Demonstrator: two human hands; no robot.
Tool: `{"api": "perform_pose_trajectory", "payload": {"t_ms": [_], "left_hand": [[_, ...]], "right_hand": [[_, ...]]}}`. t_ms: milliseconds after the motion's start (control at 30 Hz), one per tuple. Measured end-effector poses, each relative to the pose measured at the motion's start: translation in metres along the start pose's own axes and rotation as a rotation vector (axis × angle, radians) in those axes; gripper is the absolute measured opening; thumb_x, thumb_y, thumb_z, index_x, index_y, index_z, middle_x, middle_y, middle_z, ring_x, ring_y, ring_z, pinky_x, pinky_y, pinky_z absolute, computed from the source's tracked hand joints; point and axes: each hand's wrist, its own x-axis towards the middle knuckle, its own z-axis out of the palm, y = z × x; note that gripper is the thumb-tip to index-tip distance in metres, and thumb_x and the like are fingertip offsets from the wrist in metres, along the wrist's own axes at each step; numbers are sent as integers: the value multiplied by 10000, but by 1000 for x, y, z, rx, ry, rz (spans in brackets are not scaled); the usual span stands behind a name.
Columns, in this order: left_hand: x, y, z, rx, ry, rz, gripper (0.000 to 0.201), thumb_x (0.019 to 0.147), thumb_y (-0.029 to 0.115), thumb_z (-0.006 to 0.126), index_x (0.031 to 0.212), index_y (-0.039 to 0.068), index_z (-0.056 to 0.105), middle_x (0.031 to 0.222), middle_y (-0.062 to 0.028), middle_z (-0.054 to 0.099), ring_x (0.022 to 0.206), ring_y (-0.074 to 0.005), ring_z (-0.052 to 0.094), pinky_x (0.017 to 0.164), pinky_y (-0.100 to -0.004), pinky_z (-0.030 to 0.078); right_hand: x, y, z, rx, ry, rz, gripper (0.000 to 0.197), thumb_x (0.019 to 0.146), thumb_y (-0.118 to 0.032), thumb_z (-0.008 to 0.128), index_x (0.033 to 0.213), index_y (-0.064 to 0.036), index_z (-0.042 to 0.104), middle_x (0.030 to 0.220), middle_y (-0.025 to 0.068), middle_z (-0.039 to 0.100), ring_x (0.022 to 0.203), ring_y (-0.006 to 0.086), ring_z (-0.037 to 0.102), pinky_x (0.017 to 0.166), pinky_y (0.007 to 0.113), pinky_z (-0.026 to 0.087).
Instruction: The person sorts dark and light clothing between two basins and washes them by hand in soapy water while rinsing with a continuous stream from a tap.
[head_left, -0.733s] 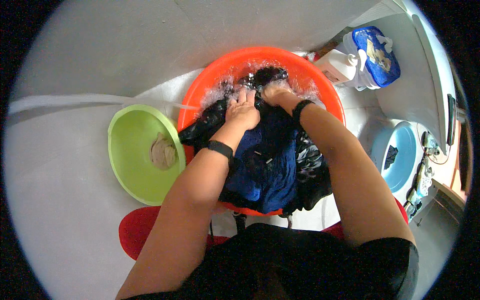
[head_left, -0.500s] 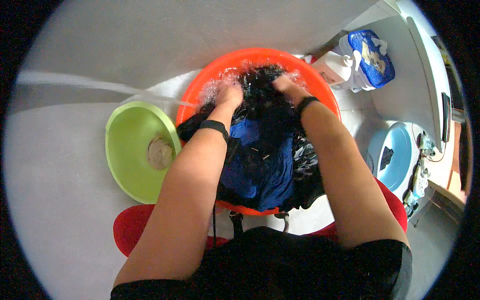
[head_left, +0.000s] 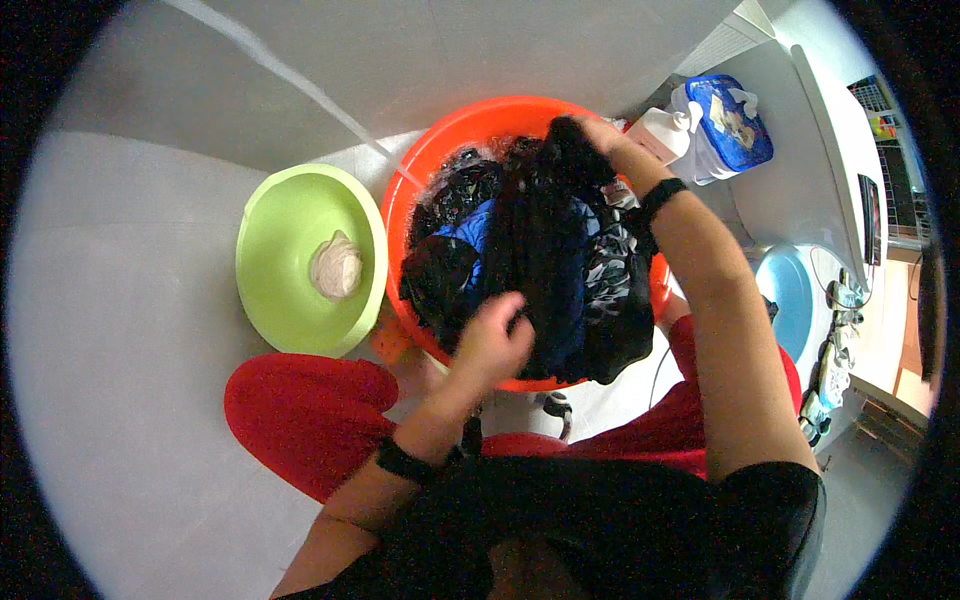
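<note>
A wide orange-red basin (head_left: 400, 190) holds water and a heap of wet dark clothes. My right hand (head_left: 598, 137), at its far right rim, is closed on a bunched end of a black garment (head_left: 530, 220), which stretches back across the heap. My left hand (head_left: 493, 340), slightly blurred, hovers by the near side of the clothes, thumb and fingers apart, with nothing visible between them. Also in the basin are a blue cloth (head_left: 470, 235) and a black-and-grey patterned cloth (head_left: 608, 270). A pale stream or hose (head_left: 300, 85) reaches the basin from the upper left.
A green basin (head_left: 262, 270) with a beige cloth (head_left: 337, 267) stands to the left. At far right are a white bottle (head_left: 660, 135), a blue-lidded tub (head_left: 730, 125) and a light-blue basin (head_left: 790, 300). Shoes (head_left: 835, 365) line the right side; a grey wall (head_left: 480, 50) rises behind.
Both hands have come up out of the water. The right now lifts a black garment's end at the far rim; the left has drawn back toward me.
</note>
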Motion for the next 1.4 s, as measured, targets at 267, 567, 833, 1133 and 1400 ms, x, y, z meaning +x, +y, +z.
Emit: {"api": "perform_pose_trajectory", "payload": {"t_ms": [267,567,833,1133,1400], "left_hand": [[-5,9,44,546,72,282,711,794,356,645,1419,196,345,1504,-209,166,1338,-490,172,1024,-662,177],[-12,-21,94,461,-103,216,642,854,322,574,1435,230,316,1464,-221,240,1344,-523,93,1035,-695,58],[-4,-12,88,387,-180,178,656,859,271,572,1449,243,285,1473,-189,218,1381,-468,15,1062,-654,33],[-8,-21,96,378,-205,114,616,874,304,532,1441,231,302,1439,-178,286,1373,-469,45,1072,-639,15],[-1,-20,92,396,-126,133,655,869,300,560,1454,249,272,1509,-187,140,1385,-467,-18,1060,-655,1]], "right_hand": [[0,-20,63,-77,214,266,559,696,-407,703,1167,-123,605,1370,146,454,1211,351,476,973,406,435],[-124,-74,161,-798,154,-542,385,661,-375,710,948,-135,619,1326,101,450,1170,432,424,977,485,401],[64,35,94,257,405,479,571,805,-362,662,1283,-103,488,1146,127,608,1032,240,585,908,364,454],[-118,-56,153,-794,65,-513,519,696,-379,702,1186,-276,567,1145,93,486,1026,346,499,785,433,517],[7,-69,90,305,178,220,323,910,-253,449,1139,-88,607,1131,180,611,1080,311,574,929,374,459]]}}
